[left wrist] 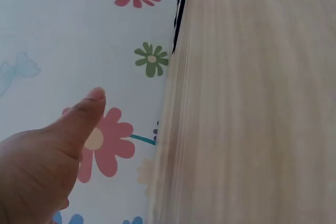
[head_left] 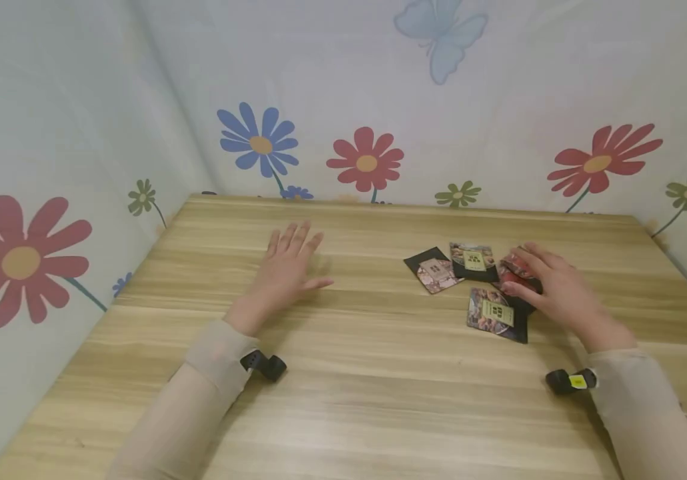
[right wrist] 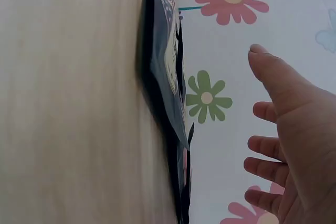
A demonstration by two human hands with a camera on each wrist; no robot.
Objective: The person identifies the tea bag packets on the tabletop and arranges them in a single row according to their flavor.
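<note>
Several flat black packets with printed pictures and pale labels lie close together at the right of the table in the head view. The leftmost packet (head_left: 436, 270) is turned at an angle; beside it is the back packet (head_left: 473, 259), and nearer me the front packet (head_left: 497, 315). My right hand (head_left: 559, 290) hovers over a reddish packet (head_left: 507, 272) and partly hides it. In the right wrist view its fingers are spread and loosely bent, apart from the packets (right wrist: 168, 72). My left hand (head_left: 283, 270) is held out over the table, fingers extended, holding nothing.
The wood-grain table (head_left: 379, 400) meets a white curtain (head_left: 319, 60) printed with flowers and a butterfly along its back and left edges. Both wrists carry small black cameras, the left wrist camera (head_left: 264, 365) and the right wrist camera (head_left: 568, 381).
</note>
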